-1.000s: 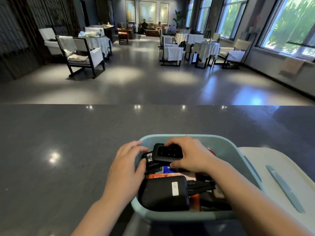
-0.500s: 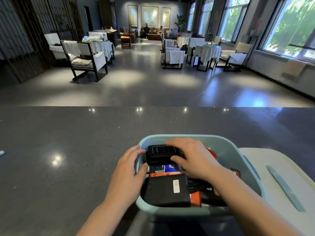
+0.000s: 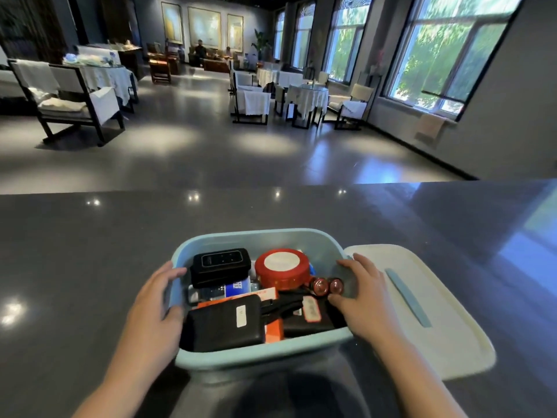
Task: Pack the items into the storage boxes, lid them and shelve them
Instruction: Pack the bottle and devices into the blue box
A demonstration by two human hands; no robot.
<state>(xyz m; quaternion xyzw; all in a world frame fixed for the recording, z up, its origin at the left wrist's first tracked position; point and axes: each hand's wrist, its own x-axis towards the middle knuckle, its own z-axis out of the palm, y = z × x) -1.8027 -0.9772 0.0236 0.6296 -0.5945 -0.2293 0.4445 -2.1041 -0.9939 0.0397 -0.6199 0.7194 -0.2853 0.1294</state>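
A light blue storage box [image 3: 259, 356] stands on the dark counter close to me, packed with items. Inside lie a black device [image 3: 220, 265] at the back left, a round red tin [image 3: 282, 268], two small red batteries [image 3: 328, 286], a black pouch [image 3: 224, 322] in front and an orange packet [image 3: 272, 327]. My left hand [image 3: 155, 309] grips the box's left rim, fingers curled over it. My right hand [image 3: 366, 300] grips the right rim, thumb inside the box. The white lid [image 3: 422, 309] with a blue strip lies flat right of the box.
The dark grey counter [image 3: 90, 267] stretches wide to the left and beyond the box. Past its far edge lies a dining hall with covered tables [image 3: 307, 95] and chairs [image 3: 69, 101], and windows along the right wall.
My right hand has let go of the black device, now lying in the box, and moved to the right rim. My left hand has shifted onto the left rim.
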